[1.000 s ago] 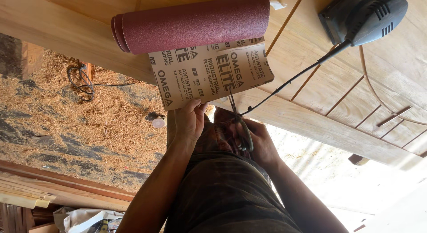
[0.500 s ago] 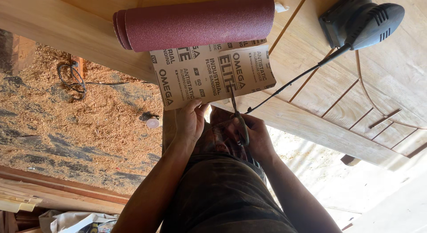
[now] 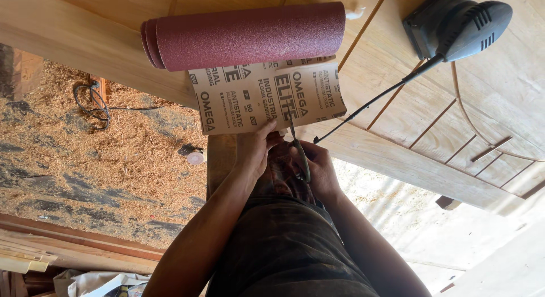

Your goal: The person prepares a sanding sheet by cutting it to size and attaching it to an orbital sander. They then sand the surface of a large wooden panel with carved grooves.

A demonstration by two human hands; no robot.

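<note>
- The left hand (image 3: pixel 255 152) is pinching the near edge of the sandpaper sheet (image 3: pixel 267 95) between its fingers, holding the printed backing flat.
- The right hand (image 3: pixel 318 169) is closed around a pair of scissors (image 3: pixel 300 152), and the blades are pointing at this same edge, just beside the left fingers.
- The sheet is hanging from the sandpaper roll (image 3: pixel 247 36), which is lying on the wooden door panel (image 3: pixel 431 110) that is serving as the counter.
- The cut seems to be only starting: I am seeing no slit going far into the sheet, so almost the whole width is remaining uncut.
- An electric sander (image 3: pixel 460 24) is resting on the panel near the roll, and its black cable (image 3: pixel 369 107) is running across just beside the sheet's right corner, close to the blades.
- The floor (image 3: pixel 85 161) below is covered with sawdust.
</note>
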